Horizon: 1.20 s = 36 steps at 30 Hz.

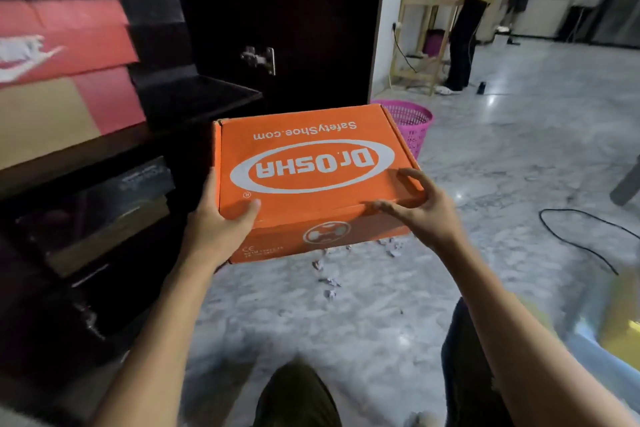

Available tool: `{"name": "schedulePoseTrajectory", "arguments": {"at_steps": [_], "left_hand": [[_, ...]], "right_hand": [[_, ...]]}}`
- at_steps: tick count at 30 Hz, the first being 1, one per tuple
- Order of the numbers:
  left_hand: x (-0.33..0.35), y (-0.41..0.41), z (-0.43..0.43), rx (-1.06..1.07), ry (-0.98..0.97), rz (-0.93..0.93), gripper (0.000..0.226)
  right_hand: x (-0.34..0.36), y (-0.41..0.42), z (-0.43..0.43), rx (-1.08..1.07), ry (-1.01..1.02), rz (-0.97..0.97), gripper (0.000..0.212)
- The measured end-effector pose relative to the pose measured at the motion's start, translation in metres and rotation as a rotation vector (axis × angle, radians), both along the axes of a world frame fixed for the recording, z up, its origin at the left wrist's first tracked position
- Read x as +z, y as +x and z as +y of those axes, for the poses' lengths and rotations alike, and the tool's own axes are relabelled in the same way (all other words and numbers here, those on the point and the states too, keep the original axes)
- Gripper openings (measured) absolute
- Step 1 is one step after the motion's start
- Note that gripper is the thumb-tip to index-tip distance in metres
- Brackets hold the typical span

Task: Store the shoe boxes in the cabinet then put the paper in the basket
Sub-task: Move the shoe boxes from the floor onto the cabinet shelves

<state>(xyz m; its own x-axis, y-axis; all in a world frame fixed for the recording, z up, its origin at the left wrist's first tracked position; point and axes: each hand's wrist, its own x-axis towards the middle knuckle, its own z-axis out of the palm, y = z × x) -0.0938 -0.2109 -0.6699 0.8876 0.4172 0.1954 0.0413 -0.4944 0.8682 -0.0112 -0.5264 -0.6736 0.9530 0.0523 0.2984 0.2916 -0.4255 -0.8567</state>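
Gripping orange shoe box (311, 135) with left hand (221, 224), right hand (420, 215) spread beside it.

I see through one wide-angle camera worn on the person's head, facing forward and down, close above the left hand (221, 224), right hand (427, 217) and box (311, 135), cabinet (194, 95) at left.

two bare forearms (180, 305), dark trousers (298, 395) covering both knees
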Motion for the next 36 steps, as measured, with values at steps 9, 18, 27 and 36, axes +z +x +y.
{"name": "schedulePoseTrajectory", "arguments": {"at_steps": [9, 18, 27, 36], "left_hand": [[0.104, -0.011, 0.034, 0.276, 0.048, -0.206, 0.083], [0.200, -0.024, 0.063, 0.600, 0.196, -0.329, 0.075], [0.279, -0.010, 0.111, 0.870, 0.231, -0.410, 0.054], [0.307, 0.023, 0.175, 1.103, 0.243, -0.366, 0.046]], "right_hand": [[0.084, 0.043, 0.059, 0.188, 0.121, -0.167, 0.090], [0.164, 0.100, 0.137, 0.454, 0.238, -0.279, 0.075], [0.261, 0.164, 0.236, 0.673, 0.225, -0.349, 0.081], [0.296, 0.204, 0.331, 0.780, 0.181, -0.264, 0.072]]}}
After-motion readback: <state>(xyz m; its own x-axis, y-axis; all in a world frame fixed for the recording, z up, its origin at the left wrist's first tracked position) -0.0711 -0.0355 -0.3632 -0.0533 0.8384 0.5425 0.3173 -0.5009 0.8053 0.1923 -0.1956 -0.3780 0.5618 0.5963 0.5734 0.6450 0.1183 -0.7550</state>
